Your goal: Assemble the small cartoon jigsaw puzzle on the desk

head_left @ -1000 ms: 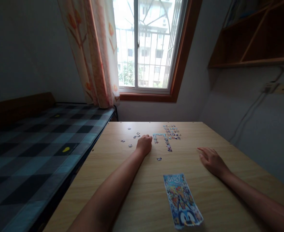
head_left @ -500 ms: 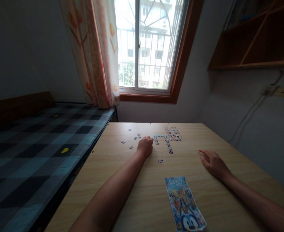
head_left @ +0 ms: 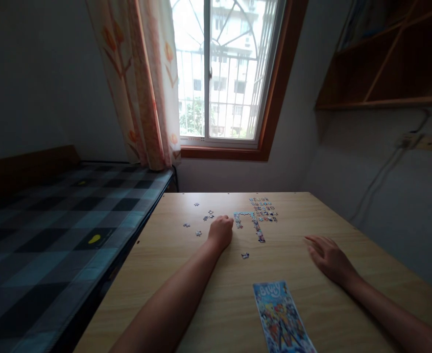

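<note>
My left hand (head_left: pixel 221 231) rests on the table just left of a partly joined puzzle border (head_left: pixel 255 226). Its fingers are curled in, and whatever they may hold is hidden. To its left lie several loose puzzle pieces (head_left: pixel 199 233). One more puzzle piece (head_left: pixel 245 255) sits nearer to me, below the border. Behind and right of the border, several rows of puzzle pieces (head_left: pixel 265 210) are laid out. My right hand (head_left: pixel 329 257) lies on the table farther right, fingers stretched out, touching no piece.
A blue printed picture sheet (head_left: pixel 280 314) marked "Bluey" lies on the wooden table (head_left: pixel 208 314) close to me. A bed with a checked cover (head_left: pixel 54 255) stands along the left. The window (head_left: pixel 230 73) is ahead; a wall shelf (head_left: pixel 385 73) hangs at right.
The view has tipped up slightly, so the table and picture sheet sit lower in the frame. Both hands stay in nearly the same places on the table.
</note>
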